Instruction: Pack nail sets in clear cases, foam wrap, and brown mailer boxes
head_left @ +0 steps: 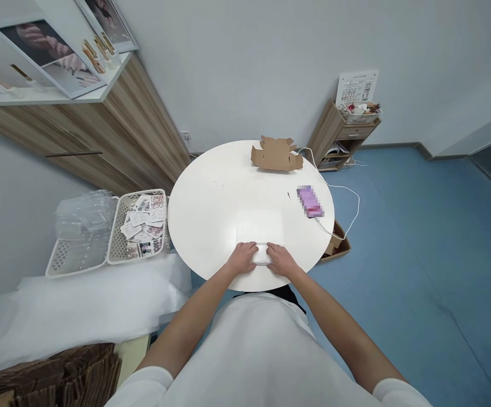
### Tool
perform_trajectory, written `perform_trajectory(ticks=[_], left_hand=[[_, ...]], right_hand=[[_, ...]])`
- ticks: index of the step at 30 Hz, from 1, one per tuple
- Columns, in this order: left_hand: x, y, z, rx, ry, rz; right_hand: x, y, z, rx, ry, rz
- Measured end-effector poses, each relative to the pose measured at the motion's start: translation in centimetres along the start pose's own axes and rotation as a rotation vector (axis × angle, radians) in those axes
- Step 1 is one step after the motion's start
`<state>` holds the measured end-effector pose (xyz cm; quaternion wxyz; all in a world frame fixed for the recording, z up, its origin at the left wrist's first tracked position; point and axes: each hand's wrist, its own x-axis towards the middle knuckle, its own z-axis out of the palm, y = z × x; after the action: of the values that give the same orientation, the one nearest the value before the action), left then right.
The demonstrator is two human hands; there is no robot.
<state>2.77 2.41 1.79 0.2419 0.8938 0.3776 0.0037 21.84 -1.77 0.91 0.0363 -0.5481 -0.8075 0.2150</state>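
Note:
At the near edge of the white oval table (pixel 203 198), a small white bundle (pixel 261 255) lies between my hands. My left hand (pixel 242 258) grips its left end and my right hand (pixel 281 260) its right end, fingers curled over it. A thin whitish sheet (pixel 260 225) lies flat on the tabletop just beyond the bundle and seems to run into it. Whether anything is inside the bundle cannot be seen.
An unfolded cardboard box (pixel 277 155) lies at the table's far side. Right of it are a phone (pixel 310 202) with a pixelated screen and a white cable (pixel 357 206). Left stand a basket of cards (pixel 113 240) and stacked translucent sheets (pixel 88 305).

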Motion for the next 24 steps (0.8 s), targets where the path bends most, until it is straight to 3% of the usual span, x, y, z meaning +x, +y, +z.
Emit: perform_trajectory(ticks=[11, 17, 24], left_hand=[[-4.0, 1.2, 0.3, -0.163, -0.088, 0.027], [-3.1, 0.4, -0.8, -0.333, -0.145, -0.105], [-2.5, -2.1, -2.0, -0.565, -0.184, -0.257]], right_hand=[[-3.6, -1.8, -0.6, 0.272, -0.142, 0.013], [-1.8, -0.8, -2.3, 0.454, -0.263, 0.124], [0.0, 1.2, -3.5, 0.497, -0.225, 0.155]])
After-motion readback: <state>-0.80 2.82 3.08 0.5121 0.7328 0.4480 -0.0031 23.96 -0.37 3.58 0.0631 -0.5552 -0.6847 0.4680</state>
